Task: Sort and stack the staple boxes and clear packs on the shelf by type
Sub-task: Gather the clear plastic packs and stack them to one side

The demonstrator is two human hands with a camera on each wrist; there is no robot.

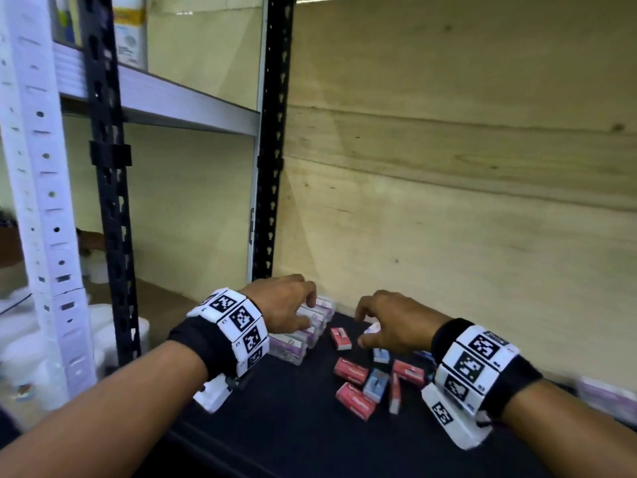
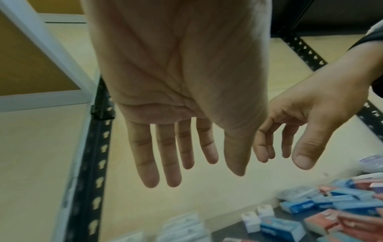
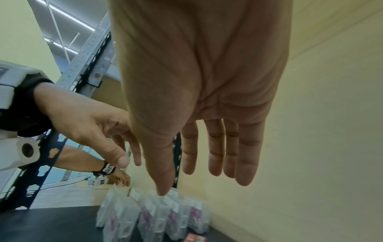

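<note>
A row of clear packs (image 1: 303, 336) with purple print stands at the back left of the black shelf mat (image 1: 275, 426); the right wrist view shows the clear packs (image 3: 155, 217) upright against the wall. My left hand (image 1: 293, 305) hovers over the row, fingers straight and holding nothing (image 2: 199, 157). Red staple boxes (image 1: 350, 370) and blue staple boxes (image 1: 375, 384) lie scattered to the right, also seen as blue boxes (image 2: 282, 229) and red boxes (image 2: 331, 221). My right hand (image 1: 365, 327) hangs above the scattered boxes, its fingers (image 3: 215, 155) straight and empty.
Black slotted uprights (image 1: 272, 167) frame the bay, and a wooden wall (image 1: 448, 201) closes the back. White paper rolls (image 1: 103, 332) sit on the neighbouring shelf to the left. Another clear pack (image 1: 606, 398) lies at the far right. A second person's hand (image 3: 122, 178) works beyond the uprights.
</note>
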